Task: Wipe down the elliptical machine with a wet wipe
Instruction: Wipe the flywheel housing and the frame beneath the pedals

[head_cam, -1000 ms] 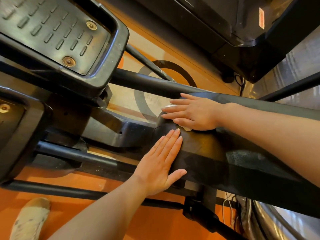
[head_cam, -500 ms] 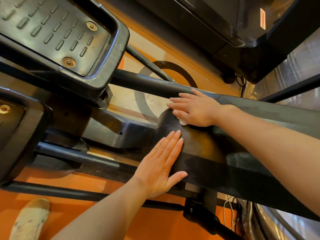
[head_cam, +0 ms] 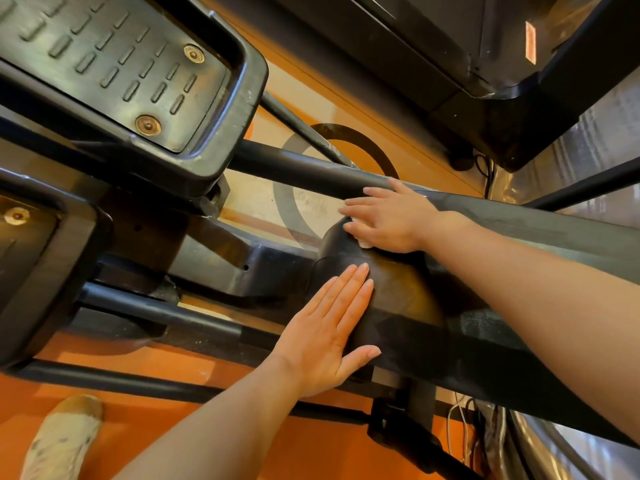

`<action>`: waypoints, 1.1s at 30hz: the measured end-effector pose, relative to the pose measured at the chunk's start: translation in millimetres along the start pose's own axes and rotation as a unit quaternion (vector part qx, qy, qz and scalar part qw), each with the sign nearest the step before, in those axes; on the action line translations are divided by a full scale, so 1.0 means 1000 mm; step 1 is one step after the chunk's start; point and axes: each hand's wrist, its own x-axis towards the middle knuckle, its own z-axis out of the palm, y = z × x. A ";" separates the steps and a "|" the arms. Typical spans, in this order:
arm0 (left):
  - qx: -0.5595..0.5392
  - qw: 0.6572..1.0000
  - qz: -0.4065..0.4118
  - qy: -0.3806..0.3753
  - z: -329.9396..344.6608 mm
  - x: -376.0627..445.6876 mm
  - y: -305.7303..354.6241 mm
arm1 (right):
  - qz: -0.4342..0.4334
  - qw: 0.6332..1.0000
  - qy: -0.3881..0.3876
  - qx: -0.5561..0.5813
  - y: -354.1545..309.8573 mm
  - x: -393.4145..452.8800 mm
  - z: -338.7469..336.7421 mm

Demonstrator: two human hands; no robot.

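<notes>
Both hands on the elliptical machine's black housing (head_cam: 398,306), wet wipe under the right.

Right hand (head_cam: 391,220): fingers straight and laid flat, pressing a white wet wipe (head_cam: 363,242) onto the top of the housing's rounded end; only a small corner of the wipe shows beneath the palm. Left hand (head_cam: 329,330): fingers straight and together, thumb spread, palm flat on the near side of the same housing, holding nothing. Ribbed foot pedal (head_cam: 114,67): upper left, raised above the frame. Black tube (head_cam: 294,168): runs beyond the right hand's fingertips. Orange floor (head_cam: 156,427): below, with a pale shoe (head_cam: 62,438) at the lower left corner.
</notes>
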 end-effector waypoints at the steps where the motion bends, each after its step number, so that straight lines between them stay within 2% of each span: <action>1: 0.000 1.000 0.001 0.001 0.000 0.000 0.000 | 0.000 1.000 -0.013 -0.004 -0.004 0.007 -0.001; 4: -0.001 1.000 0.004 0.003 -0.001 0.001 -0.001 | -0.002 1.000 -0.021 -0.009 -0.010 0.013 -0.002; 11: -0.007 1.000 0.006 -0.008 -0.002 0.000 -0.002 | 0.009 0.998 0.063 0.003 0.003 -0.036 0.010; 20: -0.018 1.000 0.010 -0.009 0.000 0.000 -0.002 | 0.143 0.983 0.110 0.013 0.009 -0.092 0.026; 25: 0.008 1.000 0.013 -0.009 0.000 0.000 -0.004 | 0.143 0.985 0.095 0.033 0.007 -0.052 0.014; 31: 0.022 1.000 0.012 -0.019 -0.001 0.000 -0.004 | 0.119 0.992 0.026 0.020 -0.001 0.006 -0.002; 33: 0.025 0.999 0.009 -0.017 -0.002 0.000 -0.005 | 0.116 0.993 0.026 0.017 -0.006 0.007 -0.003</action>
